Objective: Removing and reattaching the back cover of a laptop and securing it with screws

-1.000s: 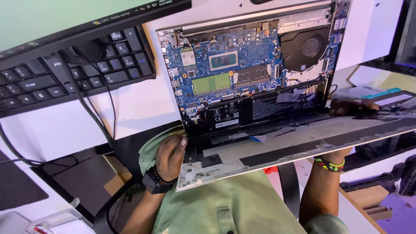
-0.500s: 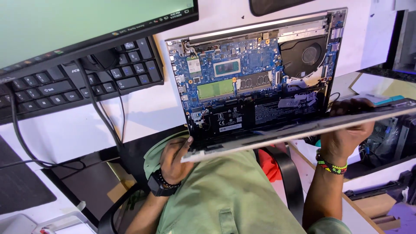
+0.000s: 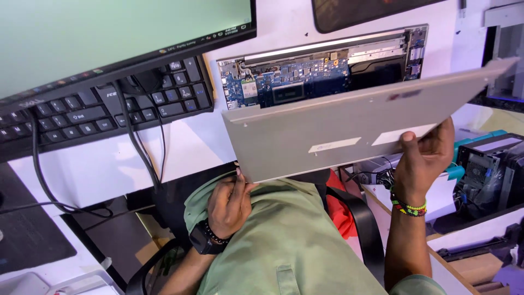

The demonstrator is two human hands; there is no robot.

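Cover panel (image 3: 349, 131) now raised, tilted.

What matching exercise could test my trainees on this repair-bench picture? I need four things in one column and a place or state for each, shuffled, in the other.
Things:
1. grey cover panel
2. opened laptop
3. black keyboard
4. beaded bracelet

Places or states:
A. under the monitor's lower edge
B. circuit board exposed, lying on the white desk
C. held tilted by both hands
D. on the right wrist

Pairs: 1-C, 2-B, 3-A, 4-D
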